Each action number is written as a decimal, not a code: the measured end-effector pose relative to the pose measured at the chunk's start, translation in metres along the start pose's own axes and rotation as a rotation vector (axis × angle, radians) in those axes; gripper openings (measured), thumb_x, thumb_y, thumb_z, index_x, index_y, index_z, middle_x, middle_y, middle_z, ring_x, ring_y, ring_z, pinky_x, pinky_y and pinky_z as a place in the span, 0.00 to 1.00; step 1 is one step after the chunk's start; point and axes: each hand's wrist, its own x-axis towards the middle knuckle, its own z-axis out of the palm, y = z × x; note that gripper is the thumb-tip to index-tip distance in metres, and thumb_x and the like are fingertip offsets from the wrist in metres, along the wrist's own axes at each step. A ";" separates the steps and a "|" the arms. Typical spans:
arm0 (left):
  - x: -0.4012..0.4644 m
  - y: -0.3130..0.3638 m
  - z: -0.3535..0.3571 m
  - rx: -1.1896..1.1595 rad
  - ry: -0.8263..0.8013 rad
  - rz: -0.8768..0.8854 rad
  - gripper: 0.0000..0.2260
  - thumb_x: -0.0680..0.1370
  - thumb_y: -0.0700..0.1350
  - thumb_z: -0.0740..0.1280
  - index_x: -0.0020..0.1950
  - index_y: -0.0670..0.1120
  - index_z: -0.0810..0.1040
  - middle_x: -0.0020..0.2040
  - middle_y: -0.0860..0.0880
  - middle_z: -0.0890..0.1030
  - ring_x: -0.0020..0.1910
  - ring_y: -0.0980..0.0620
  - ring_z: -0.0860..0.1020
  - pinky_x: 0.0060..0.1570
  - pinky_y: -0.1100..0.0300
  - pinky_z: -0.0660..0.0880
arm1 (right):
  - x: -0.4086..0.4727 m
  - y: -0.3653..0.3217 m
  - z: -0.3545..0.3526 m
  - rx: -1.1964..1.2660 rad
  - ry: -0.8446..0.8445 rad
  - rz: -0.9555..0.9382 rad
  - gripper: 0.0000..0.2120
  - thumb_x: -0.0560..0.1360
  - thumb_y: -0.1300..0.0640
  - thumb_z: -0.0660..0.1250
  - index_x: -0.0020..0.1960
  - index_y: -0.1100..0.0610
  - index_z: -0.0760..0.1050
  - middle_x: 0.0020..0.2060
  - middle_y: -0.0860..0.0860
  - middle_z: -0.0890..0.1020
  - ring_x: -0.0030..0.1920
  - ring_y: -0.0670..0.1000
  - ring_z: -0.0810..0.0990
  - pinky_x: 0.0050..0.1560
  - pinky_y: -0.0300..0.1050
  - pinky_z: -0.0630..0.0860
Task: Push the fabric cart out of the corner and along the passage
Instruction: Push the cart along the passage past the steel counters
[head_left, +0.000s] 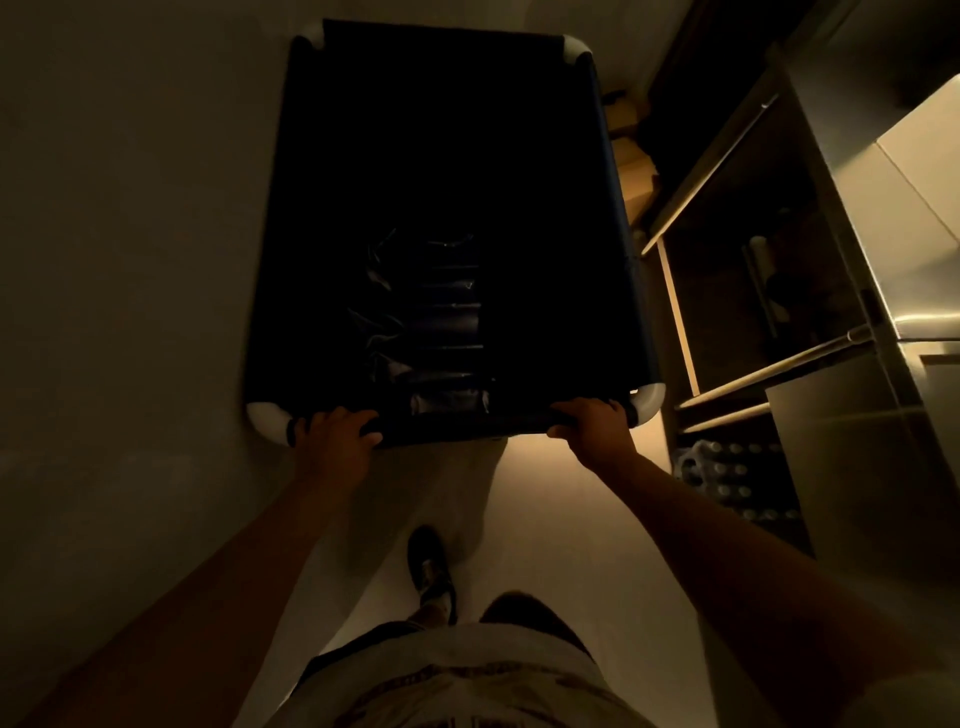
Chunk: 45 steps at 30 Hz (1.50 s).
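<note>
The fabric cart (618, 208) is a deep, dark blue bin with white rounded corner pieces, standing straight ahead of me in dim light. Its inside is almost black; a stack of dark wrapped packs (447, 322) shows faintly at the near left of the bottom. My left hand (335, 434) is wrapped over the near rim beside the left corner. My right hand (592, 423) holds the same rim near the right corner. Both arms are stretched forward.
A plain wall (130, 234) runs close along the cart's left side. On the right stands open shelving (727, 291) with metal surfaces, cardboard boxes (634, 176) beyond it, and a pack of bottles (737, 483) low down. Pale floor (545, 519) lies under me, my shoe (428, 566) stepping forward.
</note>
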 end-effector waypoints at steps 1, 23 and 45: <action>0.007 0.001 -0.003 -0.003 -0.001 0.001 0.18 0.82 0.56 0.61 0.71 0.56 0.74 0.69 0.43 0.75 0.70 0.38 0.70 0.75 0.39 0.58 | 0.007 -0.002 -0.003 0.010 -0.001 0.010 0.17 0.80 0.53 0.70 0.68 0.52 0.79 0.67 0.53 0.80 0.73 0.59 0.71 0.78 0.58 0.60; 0.135 0.024 -0.063 0.035 0.010 -0.016 0.19 0.82 0.56 0.60 0.72 0.55 0.73 0.71 0.43 0.74 0.71 0.38 0.69 0.76 0.40 0.56 | 0.137 -0.005 -0.053 -0.046 0.016 -0.049 0.18 0.82 0.47 0.63 0.72 0.46 0.75 0.64 0.48 0.80 0.71 0.53 0.73 0.79 0.58 0.56; 0.235 0.059 -0.104 -0.105 0.005 -0.171 0.19 0.82 0.45 0.63 0.73 0.45 0.73 0.72 0.38 0.72 0.73 0.37 0.68 0.73 0.38 0.64 | 0.250 -0.008 -0.097 -0.035 -0.044 -0.116 0.18 0.82 0.45 0.63 0.70 0.44 0.74 0.60 0.49 0.81 0.67 0.55 0.74 0.76 0.59 0.59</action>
